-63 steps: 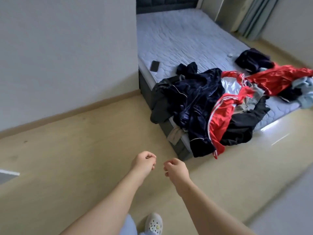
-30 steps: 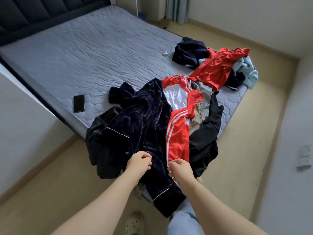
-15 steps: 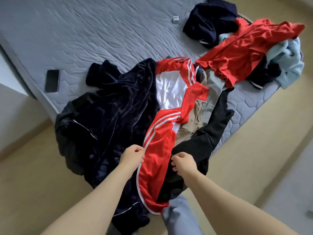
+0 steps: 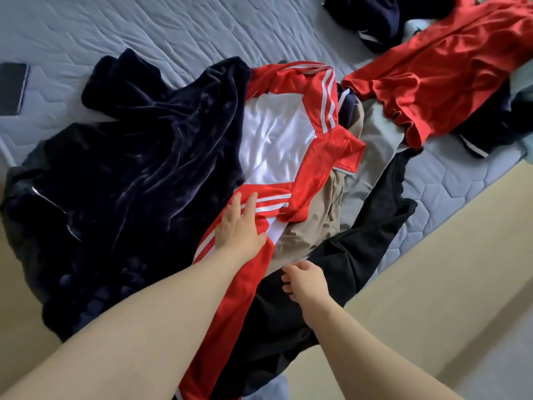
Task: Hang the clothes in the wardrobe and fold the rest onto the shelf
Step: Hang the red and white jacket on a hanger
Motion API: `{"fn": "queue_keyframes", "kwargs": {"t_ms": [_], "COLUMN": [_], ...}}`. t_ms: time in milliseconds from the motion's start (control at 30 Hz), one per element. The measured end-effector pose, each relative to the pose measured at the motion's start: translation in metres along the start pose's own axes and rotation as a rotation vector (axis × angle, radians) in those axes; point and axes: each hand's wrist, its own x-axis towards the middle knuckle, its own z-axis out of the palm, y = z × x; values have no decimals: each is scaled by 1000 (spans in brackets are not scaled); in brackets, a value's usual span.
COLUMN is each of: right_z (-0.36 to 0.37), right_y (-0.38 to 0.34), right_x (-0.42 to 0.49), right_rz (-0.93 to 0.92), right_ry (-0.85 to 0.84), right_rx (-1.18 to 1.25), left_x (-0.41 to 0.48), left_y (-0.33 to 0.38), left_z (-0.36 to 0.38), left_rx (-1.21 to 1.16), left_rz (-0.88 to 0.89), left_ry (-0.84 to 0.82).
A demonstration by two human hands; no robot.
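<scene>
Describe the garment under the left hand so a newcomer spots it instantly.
On the grey quilted mattress, look along the near edge. In the middle, between the dark navy velvet robe and the black garment, lies the red track jacket. Only it has white stripes and a white lining; the other red garment is plain.

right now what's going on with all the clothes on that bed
A person reaches into a heap of clothes at the edge of the mattress. The left hand lies flat, fingers straight, on the red track jacket with white stripes. The right hand sits with curled fingers at the black garment beside it; whether it has hold of the cloth is unclear. A navy velvet garment lies to the left. Nothing is lifted off the bed yet.
</scene>
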Motion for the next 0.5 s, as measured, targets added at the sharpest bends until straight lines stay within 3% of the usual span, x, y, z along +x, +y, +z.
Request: {"fn": "queue_keyframes", "kwargs": {"t_ms": [133,200,333,500], "right_z": [-3,-1,5,15], "right_y": [-4,-7,-24,-72], "right_x": [4,3,-5,-14], "right_rz": [3,15,19,16], "right_ry": [-37,-51,-50,-44], "right_rx": [82,112,270,633], "left_x": [23,15,-32,-92], "left_y": [-14,-24,-38,-75], "left_z": [-11,-18,-37,-84], "left_rx": [-134,-274,-542,-1015], "left_rz": [-156,-105,66,50], "left_ry": [55,58,-66,-253]}}
